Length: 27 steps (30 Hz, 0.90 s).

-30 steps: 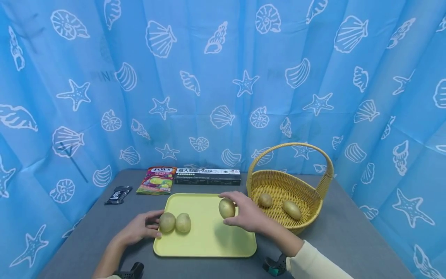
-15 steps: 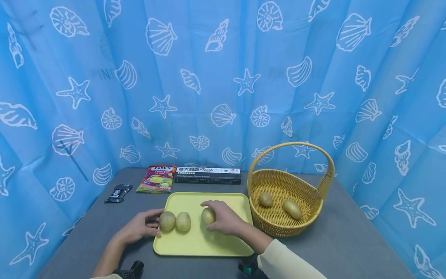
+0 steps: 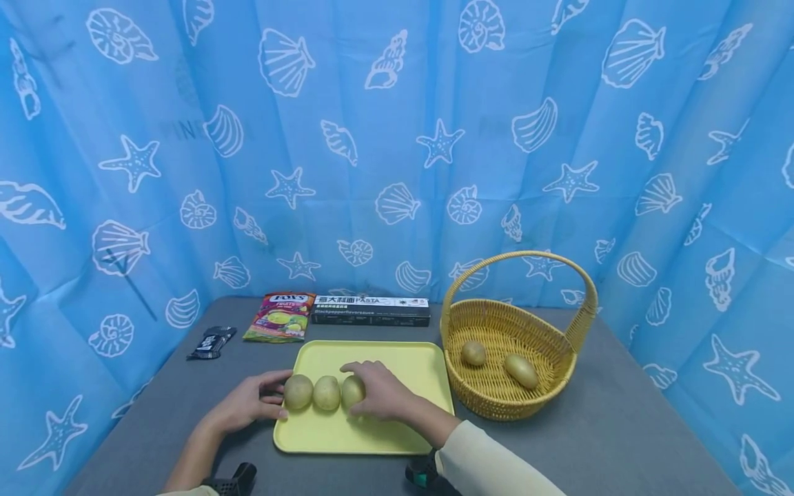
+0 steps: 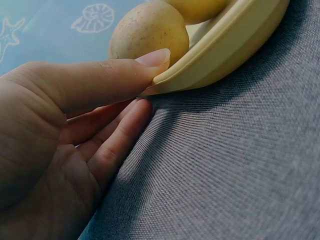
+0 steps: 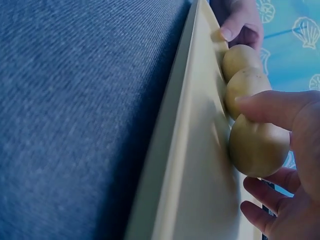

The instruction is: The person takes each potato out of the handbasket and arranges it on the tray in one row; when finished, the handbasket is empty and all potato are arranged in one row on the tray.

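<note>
My right hand (image 3: pixel 386 391) holds a potato (image 3: pixel 352 393) low over the yellow tray (image 3: pixel 366 437), thumb on one side and fingers on the other. Two more potatoes sit in a row to its left, a middle potato (image 3: pixel 326 393) and a rounder left potato (image 3: pixel 298 392). The right wrist view shows the held potato (image 5: pixel 257 150) close against the middle one. At the tray's left edge, my left hand (image 3: pixel 251 405) pinches the rim; in the left wrist view its thumb (image 4: pixel 115 80) lies over the rim, fingers below, beside the left potato (image 4: pixel 147 32).
A wicker basket (image 3: pixel 505 411) with a tall handle stands right of the tray, two potatoes inside. Behind the tray lie a pasta box (image 3: pixel 371 313) and a candy bag (image 3: pixel 280 318). A small black packet (image 3: pixel 211 343) is at the left. A blue curtain (image 3: pixel 397 151) closes off the back.
My right hand has carried its potato left and down across the tray, up beside the middle potato. The left hand has stayed at the rim.
</note>
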Each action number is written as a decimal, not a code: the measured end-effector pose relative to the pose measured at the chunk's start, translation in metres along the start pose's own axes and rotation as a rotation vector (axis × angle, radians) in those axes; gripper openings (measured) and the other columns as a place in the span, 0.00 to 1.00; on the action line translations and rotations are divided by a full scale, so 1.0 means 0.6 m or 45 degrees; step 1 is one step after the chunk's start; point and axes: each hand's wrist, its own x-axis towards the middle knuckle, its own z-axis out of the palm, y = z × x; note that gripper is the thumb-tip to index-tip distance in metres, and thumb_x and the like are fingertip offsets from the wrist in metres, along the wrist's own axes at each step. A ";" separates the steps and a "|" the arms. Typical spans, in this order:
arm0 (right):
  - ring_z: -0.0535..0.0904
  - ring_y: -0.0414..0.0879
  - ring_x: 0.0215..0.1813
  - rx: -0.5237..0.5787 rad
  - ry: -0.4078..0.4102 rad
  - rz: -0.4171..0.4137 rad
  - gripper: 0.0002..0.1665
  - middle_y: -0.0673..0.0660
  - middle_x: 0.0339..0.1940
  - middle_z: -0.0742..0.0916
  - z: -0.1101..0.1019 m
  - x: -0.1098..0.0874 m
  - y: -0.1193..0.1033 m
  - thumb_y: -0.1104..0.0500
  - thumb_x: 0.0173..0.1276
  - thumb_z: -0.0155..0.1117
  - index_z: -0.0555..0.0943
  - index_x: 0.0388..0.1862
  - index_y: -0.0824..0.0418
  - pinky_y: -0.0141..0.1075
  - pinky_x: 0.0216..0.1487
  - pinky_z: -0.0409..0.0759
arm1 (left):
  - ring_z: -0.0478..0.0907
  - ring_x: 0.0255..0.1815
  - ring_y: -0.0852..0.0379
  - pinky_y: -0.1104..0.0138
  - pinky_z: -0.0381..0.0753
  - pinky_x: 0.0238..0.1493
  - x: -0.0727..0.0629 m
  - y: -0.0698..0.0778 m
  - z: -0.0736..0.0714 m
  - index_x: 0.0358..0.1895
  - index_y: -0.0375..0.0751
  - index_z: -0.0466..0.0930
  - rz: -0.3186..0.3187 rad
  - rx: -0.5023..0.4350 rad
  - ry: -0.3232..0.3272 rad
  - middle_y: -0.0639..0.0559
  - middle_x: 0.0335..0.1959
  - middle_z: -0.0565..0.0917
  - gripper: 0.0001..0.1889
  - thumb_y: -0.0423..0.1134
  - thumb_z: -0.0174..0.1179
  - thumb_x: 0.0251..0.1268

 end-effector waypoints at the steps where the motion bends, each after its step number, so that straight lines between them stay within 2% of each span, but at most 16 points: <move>1: 0.72 0.44 0.52 0.008 0.003 0.003 0.43 0.47 0.51 0.81 0.000 0.000 0.000 0.52 0.47 0.80 0.75 0.64 0.53 0.32 0.49 0.74 | 0.76 0.56 0.42 0.55 0.81 0.54 0.000 0.000 0.000 0.70 0.27 0.62 0.000 0.000 -0.002 0.35 0.59 0.75 0.45 0.41 0.75 0.51; 13: 0.73 0.47 0.56 0.038 0.010 -0.034 0.47 0.54 0.56 0.81 -0.007 -0.012 0.007 0.48 0.49 0.80 0.72 0.68 0.55 0.38 0.59 0.74 | 0.76 0.55 0.42 0.55 0.81 0.53 0.000 0.003 0.002 0.70 0.27 0.62 -0.019 0.019 0.008 0.35 0.59 0.75 0.45 0.41 0.75 0.50; 21: 0.73 0.50 0.59 0.035 0.010 -0.081 0.45 0.57 0.61 0.80 -0.039 -0.026 0.005 0.49 0.52 0.78 0.71 0.68 0.57 0.43 0.62 0.73 | 0.76 0.55 0.42 0.55 0.81 0.54 -0.001 0.002 0.002 0.70 0.27 0.62 -0.005 0.022 0.006 0.35 0.59 0.75 0.45 0.42 0.75 0.51; 27: 0.76 0.52 0.58 0.104 0.013 -0.118 0.37 0.59 0.58 0.81 -0.083 -0.035 0.007 0.55 0.58 0.74 0.73 0.66 0.58 0.43 0.58 0.77 | 0.76 0.55 0.42 0.55 0.81 0.53 -0.001 0.003 0.003 0.70 0.27 0.62 -0.001 0.029 0.007 0.35 0.59 0.75 0.45 0.42 0.75 0.51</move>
